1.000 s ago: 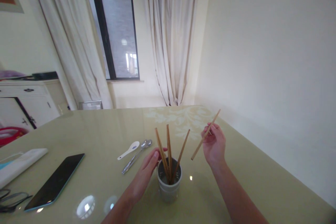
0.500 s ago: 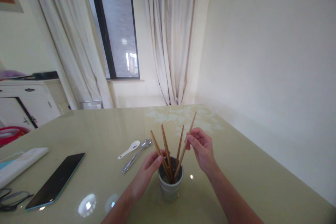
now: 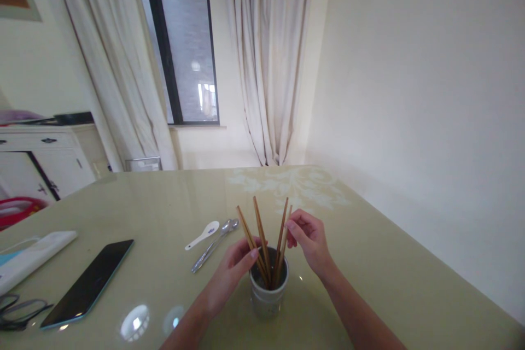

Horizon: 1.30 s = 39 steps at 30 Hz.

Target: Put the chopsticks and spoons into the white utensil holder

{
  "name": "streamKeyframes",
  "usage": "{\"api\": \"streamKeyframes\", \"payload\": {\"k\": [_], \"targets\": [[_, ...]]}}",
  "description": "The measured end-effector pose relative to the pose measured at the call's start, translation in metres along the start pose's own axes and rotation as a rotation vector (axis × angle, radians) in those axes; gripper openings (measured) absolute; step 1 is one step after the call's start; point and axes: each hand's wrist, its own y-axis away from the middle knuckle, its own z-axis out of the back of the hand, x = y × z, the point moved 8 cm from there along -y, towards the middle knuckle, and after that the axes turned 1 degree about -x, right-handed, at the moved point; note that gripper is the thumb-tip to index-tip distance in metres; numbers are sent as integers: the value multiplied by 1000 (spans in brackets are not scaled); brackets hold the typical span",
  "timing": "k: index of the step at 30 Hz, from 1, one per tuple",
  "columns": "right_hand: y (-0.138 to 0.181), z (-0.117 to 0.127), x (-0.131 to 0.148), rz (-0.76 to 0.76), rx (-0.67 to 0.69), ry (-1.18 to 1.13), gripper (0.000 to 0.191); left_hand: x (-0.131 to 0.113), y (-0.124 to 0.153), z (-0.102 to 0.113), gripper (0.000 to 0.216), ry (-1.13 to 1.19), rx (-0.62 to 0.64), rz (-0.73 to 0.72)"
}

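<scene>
A grey ceramic cup (image 3: 267, 301) stands upright near the table's front edge, with several brown wooden chopsticks (image 3: 261, 224) leaning apart inside it. My left hand (image 3: 235, 265) is curled about the cup's left rim. Its thumb lies by the leftmost chopstick and its fingers pass behind, partly hidden. At the right, my right hand (image 3: 307, 235) pinches the upper part of a lighter chopstick (image 3: 284, 245) between thumb and fingers. That chopstick's lower end is down in the cup, beside the others.
Left of the cup lie a white spoon (image 3: 203, 235) and metal spoons (image 3: 213, 247). Farther left are a black tablet-like device (image 3: 88, 284), a white box-like object (image 3: 36, 257) and eyeglasses (image 3: 22, 311). A wall (image 3: 430, 120) borders the glossy table (image 3: 164, 208) on the right.
My right hand has moved down and slightly left, lowering its chopstick deeper into the cup and more upright. My left hand stays at the cup, which sits slightly shifted in view.
</scene>
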Motion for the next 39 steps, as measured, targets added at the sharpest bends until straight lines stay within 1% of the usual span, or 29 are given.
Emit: {"api": "streamKeyframes", "payload": {"k": [3, 7, 11, 13, 17, 27, 35, 39], "targets": [[1, 1, -2, 16, 9, 55, 43, -1, 0, -2, 53, 12, 12, 0], [1, 2, -5, 64, 16, 186, 46, 0, 0, -1, 53, 12, -5, 6], [1, -2, -7, 83, 28, 276, 50, -1, 0, 1, 54, 0, -24, -1], [2, -6, -7, 77, 44, 294, 48, 0, 0, 2, 54, 4, -27, -2], [5, -11, -8, 61, 66, 293, 41, 3, 0, 2, 52, 18, -16, 2], [6, -10, -21, -51, 15, 175, 53, 0, 0, 0, 56, 16, -34, 12], [5, -10, -21, -83, 0, 122, 53, -3, 2, 0, 56, 12, -34, 21], [5, -12, -21, -90, 18, 133, 51, -2, 1, 0, 56, 15, -32, 23]]}}
